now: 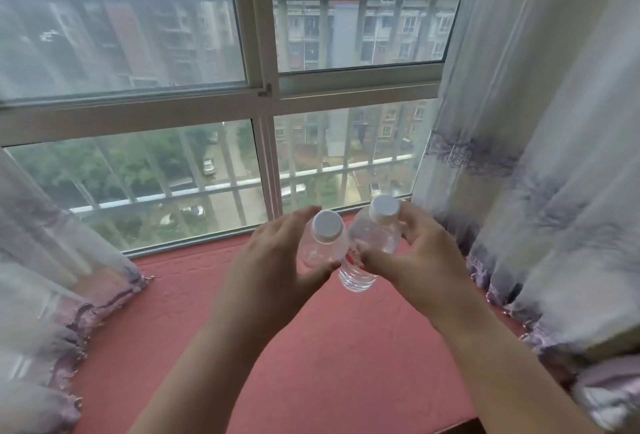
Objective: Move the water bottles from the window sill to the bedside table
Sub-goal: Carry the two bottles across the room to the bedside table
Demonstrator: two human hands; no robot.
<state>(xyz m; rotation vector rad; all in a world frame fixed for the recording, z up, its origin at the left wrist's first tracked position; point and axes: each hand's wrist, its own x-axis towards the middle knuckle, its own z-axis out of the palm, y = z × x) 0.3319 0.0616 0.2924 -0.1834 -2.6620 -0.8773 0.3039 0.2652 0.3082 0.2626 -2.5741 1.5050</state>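
Both bottles are off the red window sill (pixel 311 347) but not yet carried away; the bedside table is out of sight, so the whole carry remains. The left hand (pixel 277 257) curls around the left bottle (pixel 323 243). Just right, touching it, the right bottle (pixel 374 239) tilts in the right hand (pixel 412 253), fingers wrapped near its cap.
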